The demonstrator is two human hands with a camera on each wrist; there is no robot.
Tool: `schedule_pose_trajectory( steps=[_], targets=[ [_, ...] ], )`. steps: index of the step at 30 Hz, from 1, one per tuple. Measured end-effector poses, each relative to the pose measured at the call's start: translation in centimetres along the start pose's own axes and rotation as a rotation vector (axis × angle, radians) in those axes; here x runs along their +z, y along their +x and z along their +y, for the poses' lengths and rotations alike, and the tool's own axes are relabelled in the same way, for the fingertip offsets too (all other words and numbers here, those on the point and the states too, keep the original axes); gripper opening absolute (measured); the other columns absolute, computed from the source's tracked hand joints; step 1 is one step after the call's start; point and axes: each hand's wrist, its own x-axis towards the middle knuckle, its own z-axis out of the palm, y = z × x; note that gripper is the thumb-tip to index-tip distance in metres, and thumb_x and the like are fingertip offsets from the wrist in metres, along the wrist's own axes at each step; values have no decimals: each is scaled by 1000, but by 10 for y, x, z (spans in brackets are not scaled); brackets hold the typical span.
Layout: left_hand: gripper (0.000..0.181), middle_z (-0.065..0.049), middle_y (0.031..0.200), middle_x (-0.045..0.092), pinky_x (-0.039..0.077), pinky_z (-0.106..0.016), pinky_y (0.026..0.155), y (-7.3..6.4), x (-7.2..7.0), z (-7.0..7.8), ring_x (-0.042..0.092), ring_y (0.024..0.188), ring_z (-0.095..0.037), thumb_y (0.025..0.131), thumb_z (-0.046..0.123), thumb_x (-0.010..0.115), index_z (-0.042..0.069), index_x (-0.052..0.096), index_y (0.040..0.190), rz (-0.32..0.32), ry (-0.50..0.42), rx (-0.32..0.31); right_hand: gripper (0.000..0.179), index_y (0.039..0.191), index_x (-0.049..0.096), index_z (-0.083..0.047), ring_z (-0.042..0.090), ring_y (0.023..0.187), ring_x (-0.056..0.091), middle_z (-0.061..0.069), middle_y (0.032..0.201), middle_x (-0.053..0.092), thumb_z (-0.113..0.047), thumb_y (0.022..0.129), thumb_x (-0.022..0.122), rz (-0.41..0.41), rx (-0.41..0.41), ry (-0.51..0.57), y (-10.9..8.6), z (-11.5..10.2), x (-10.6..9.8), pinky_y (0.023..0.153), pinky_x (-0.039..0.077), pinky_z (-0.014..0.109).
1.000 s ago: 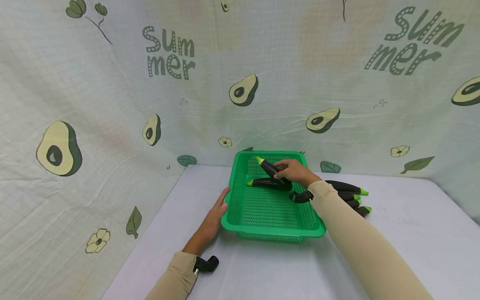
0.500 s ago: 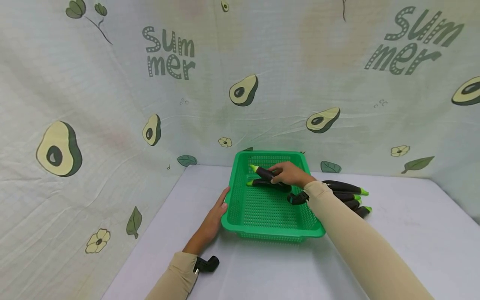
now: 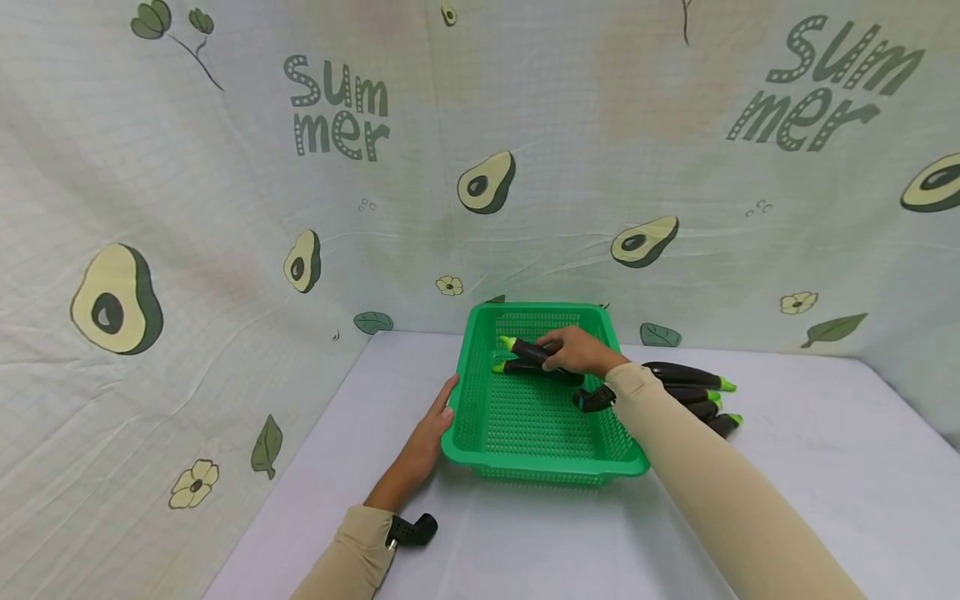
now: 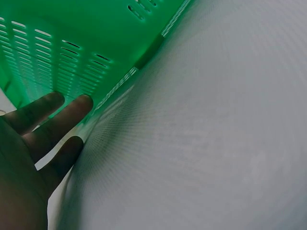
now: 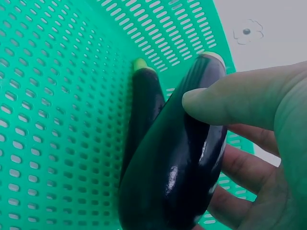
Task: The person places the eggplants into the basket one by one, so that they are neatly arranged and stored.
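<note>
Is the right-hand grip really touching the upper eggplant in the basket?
Touching. The right wrist view shows the right-hand grip, its thumb laid against the upper eggplant.

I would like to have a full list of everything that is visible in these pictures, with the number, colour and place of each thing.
Table: one, white, lower part of head view
Backdrop: one, pale cloth, behind the table
Printed avocados: six, yellowish and green, on the backdrop
Printed lettering "summer": two, grey-green, upper backdrop
Basket: one, green, on the table
Held eggplant: one, dark purple, inside the basket
Lower eggplant: one, dark purple, lying in the basket
Loose eggplants: at least four, dark, green-tipped, right of the basket, partly hidden
Wrist cameras: two, black, one per wrist
Sleeves: two, beige, on both arms
Left hand: one, at the basket's left side
Right hand: one, gripping the held eggplant
</note>
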Motion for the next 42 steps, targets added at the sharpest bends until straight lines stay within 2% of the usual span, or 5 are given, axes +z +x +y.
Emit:
schedule_pose_trajectory(
  steps=[15,22,26,34,42],
  targets=[
    [56,-6,167,12,11,-58,117,0,0,2,10,152,-28,110,34,26,23,12,163,4,1,2,52,138,58,2,36,111,62,24,129,63,-9,89,71,-12,-1,-36,0,-3,2,92,51,50],
    [56,-2,167,12,11,-54,118,0,0,2,10,151,-23,110,35,26,26,12,163,-1,5,-7,51,138,59,1,36,111,62,23,129,63,-11,90,71,-4,-19,-61,-1,-2,2,92,50,51],
    [55,-5,167,11,11,-55,118,0,0,2,9,152,-25,110,32,24,23,11,163,-1,5,3,51,137,59,0,35,110,62,22,129,63,-11,89,72,-1,-21,-64,-1,-2,2,92,50,51],
    [56,-4,167,13,12,-55,118,1,0,1,10,151,-24,110,35,25,24,12,163,2,0,1,49,136,61,1,38,114,61,24,128,63,-8,89,71,6,-38,-114,2,-2,4,91,51,50],
    [56,-3,167,12,11,-54,118,1,0,3,10,152,-23,110,34,26,24,12,163,3,11,-1,48,136,62,-2,33,108,63,21,126,65,-8,89,71,-17,-65,-214,4,-1,7,85,52,47]
  ],
)
